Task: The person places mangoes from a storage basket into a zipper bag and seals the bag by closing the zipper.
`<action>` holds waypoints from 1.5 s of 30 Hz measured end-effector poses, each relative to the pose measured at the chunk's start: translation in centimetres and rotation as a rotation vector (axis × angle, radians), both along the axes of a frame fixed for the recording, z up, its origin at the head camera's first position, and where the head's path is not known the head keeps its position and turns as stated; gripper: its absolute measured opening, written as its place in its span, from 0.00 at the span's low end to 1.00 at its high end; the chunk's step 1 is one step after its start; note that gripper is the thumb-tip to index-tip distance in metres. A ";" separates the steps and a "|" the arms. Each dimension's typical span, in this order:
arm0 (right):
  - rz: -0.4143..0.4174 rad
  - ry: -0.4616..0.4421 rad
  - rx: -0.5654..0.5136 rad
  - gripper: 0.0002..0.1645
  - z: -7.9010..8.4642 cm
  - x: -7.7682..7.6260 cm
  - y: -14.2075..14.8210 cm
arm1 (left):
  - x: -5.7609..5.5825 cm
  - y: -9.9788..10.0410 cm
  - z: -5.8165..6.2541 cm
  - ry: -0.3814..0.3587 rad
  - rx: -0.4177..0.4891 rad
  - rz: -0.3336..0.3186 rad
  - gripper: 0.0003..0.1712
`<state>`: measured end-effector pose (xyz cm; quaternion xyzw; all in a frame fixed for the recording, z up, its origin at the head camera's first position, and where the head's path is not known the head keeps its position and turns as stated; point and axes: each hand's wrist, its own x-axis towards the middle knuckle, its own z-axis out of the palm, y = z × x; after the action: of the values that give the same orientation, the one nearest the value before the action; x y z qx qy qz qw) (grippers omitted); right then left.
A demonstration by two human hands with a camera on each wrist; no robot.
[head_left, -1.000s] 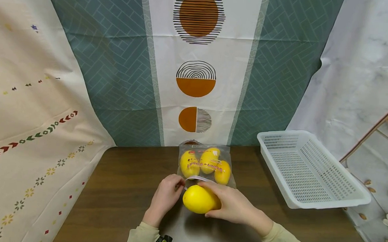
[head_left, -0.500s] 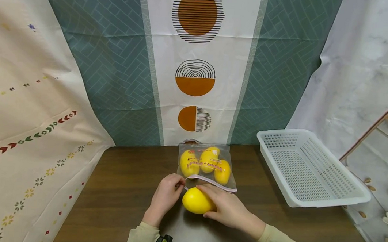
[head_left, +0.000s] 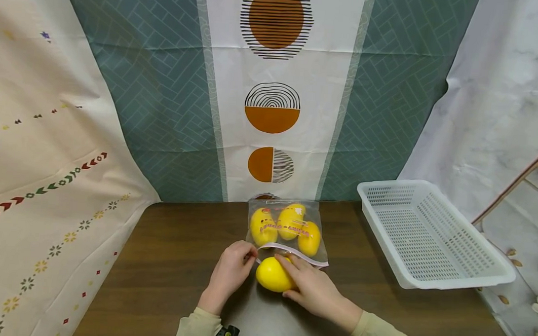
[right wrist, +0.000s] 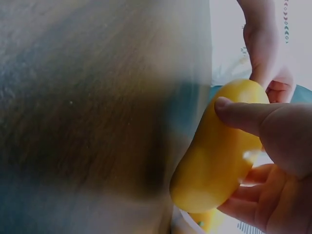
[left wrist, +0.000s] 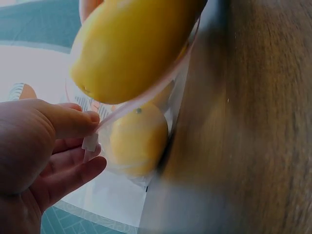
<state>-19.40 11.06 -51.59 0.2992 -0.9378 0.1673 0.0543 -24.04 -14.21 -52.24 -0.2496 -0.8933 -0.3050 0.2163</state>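
At the mouth of a clear zip bag (head_left: 316, 256), my right hand (head_left: 314, 288) grips a yellow mango (head_left: 271, 274), thumb on the near side and fingers over the far side. My left hand (head_left: 229, 271) pinches the left corner of the bag's mouth; the left wrist view shows a white slider tab (left wrist: 90, 142) at thumb and fingers, with the pink zip strip (left wrist: 146, 95) running from it under the mango. Several yellow mangoes (head_left: 263, 227) lie inside the bag, which has printed lettering. Whether the held mango touches the strip is hard to tell.
A white perforated plastic basket (head_left: 385, 250) stands at the right of the brown wooden table (head_left: 163, 264). Behind the bag hangs a patterned cloth (head_left: 274, 67). More cloths border the left and right sides.
The right hand has shifted slightly left and farther over the mango, which stays near the bag's mouth. More of the pink strip shows to its right. The left hand keeps its place.
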 end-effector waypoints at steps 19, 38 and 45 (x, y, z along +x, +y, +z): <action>-0.053 0.088 0.162 0.43 -1.2 -0.4 -1.1 | 0.1 0.1 -0.1 -0.018 -0.004 -0.016 0.13; -0.091 0.503 0.166 0.20 -2.6 -1.6 -1.8 | 0.0 0.2 -0.1 -0.025 -0.002 -0.019 0.11; -0.128 0.569 0.329 0.09 -2.5 -1.5 -1.9 | 0.0 0.2 -0.1 -0.030 -0.007 -0.017 0.11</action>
<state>-20.86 9.19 -54.09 0.2794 -0.9164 -0.0803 0.2751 -23.99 -14.04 -52.37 -0.2532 -0.8953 -0.3075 0.1994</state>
